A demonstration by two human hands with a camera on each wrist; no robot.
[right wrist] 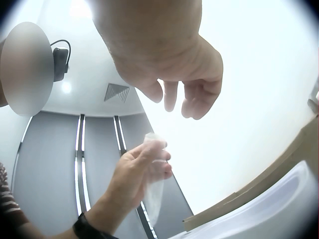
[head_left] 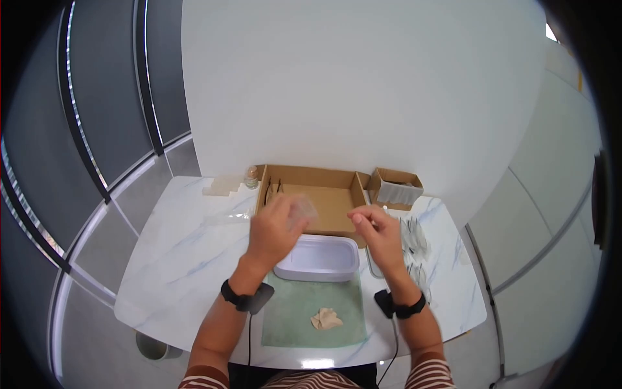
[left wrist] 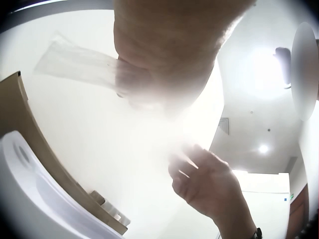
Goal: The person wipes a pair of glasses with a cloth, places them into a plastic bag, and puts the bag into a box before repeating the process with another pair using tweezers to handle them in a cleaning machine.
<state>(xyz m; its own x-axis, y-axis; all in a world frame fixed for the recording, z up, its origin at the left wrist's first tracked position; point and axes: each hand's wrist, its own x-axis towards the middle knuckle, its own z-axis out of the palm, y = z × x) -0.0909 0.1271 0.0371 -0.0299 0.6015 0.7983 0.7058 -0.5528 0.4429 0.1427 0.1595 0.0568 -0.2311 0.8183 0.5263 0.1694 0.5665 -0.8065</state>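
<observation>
My left hand point(head_left: 272, 228) holds a thin clear plastic sleeve point(head_left: 304, 211) above the lavender-white oval basin point(head_left: 316, 277). In the left wrist view the sleeve point(left wrist: 75, 63) sticks out flat past the fingers. My right hand point(head_left: 381, 235) is raised at about the same height, apart from the sleeve, fingers loosely bent. The right wrist view shows gaps between its fingertips point(right wrist: 192, 110) and nothing held there. Below, a crumpled beige cloth point(head_left: 326, 319) lies on a green towel point(head_left: 285, 318) in front of the basin.
Behind the basin stands an open cardboard box point(head_left: 330, 194), dark-framed eyeglasses point(head_left: 268, 192) in its left section. A smaller carton point(head_left: 396, 191) holds clear plastic. Bagged eyeglasses point(head_left: 414, 238) lie at right. Left are a jar point(head_left: 251, 179), beige sheets point(head_left: 223, 185) and clear plastic point(head_left: 228, 218).
</observation>
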